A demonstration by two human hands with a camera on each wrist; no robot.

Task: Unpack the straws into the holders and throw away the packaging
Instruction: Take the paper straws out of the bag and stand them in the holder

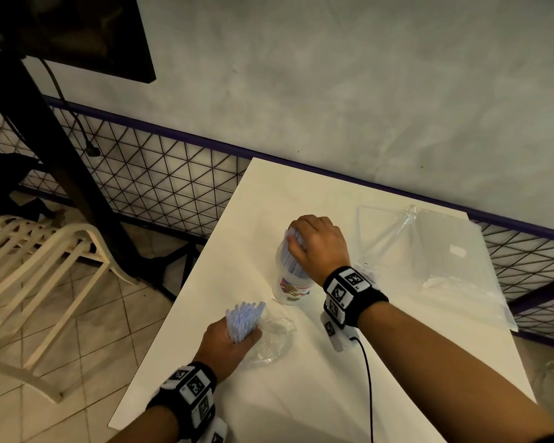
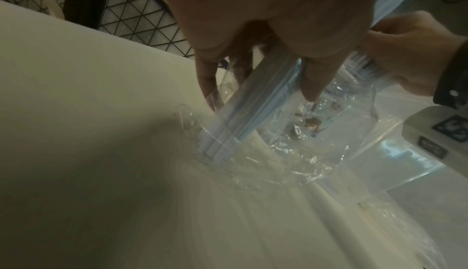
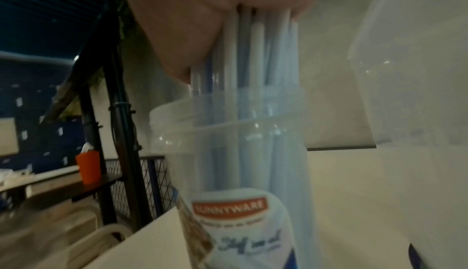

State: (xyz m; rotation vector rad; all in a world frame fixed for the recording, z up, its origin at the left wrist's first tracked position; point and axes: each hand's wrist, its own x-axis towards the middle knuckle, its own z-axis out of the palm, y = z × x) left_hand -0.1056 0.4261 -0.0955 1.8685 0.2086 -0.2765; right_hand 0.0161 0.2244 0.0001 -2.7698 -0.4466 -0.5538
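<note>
A clear plastic holder cup (image 1: 289,282) (image 3: 238,153) with a printed label stands mid-table. My right hand (image 1: 314,244) grips the tops of a bundle of pale blue straws (image 1: 293,251) (image 3: 250,69) standing inside the cup. Nearer the front left edge, my left hand (image 1: 231,340) (image 2: 266,33) grips a second bundle of straws (image 1: 243,318) (image 2: 243,117), upright, with their lower ends still in a crumpled clear plastic wrapper (image 1: 274,337) (image 2: 291,163) on the table.
A large clear plastic bag (image 1: 442,260) lies on the white table (image 1: 301,394) at the right by the wall. A black cable (image 1: 368,378) trails from my right wrist. Left of the table stand a cream chair (image 1: 39,260) and a wire mesh fence (image 1: 160,180).
</note>
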